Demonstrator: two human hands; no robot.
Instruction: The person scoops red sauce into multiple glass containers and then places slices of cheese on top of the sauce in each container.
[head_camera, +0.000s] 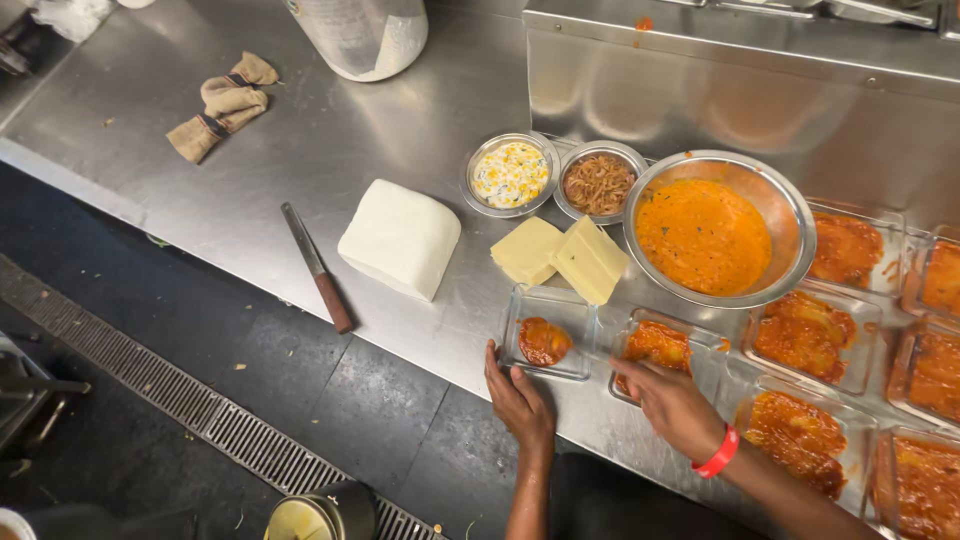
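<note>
My left hand (518, 398) rests on the counter's front edge, fingers touching the near rim of a clear plastic tray (575, 312) that holds a dollop of orange sauce (543, 341). My right hand (672, 402), with a red wristband (717, 454), reaches into the neighbouring clear tray (702, 345) and touches its orange filling (655, 343). It holds nothing that I can see. Behind the trays stands a big steel bowl of orange sauce (703, 235).
Two pale cheese blocks (560, 256), a large white block (400, 238), a wooden-handled knife (317, 267), small steel bowls of corn mix (510, 174) and fried onions (598, 184). Several filled trays (806, 330) at right. A rag (222, 106) lies far left. A floor drain grate (200, 405) runs below.
</note>
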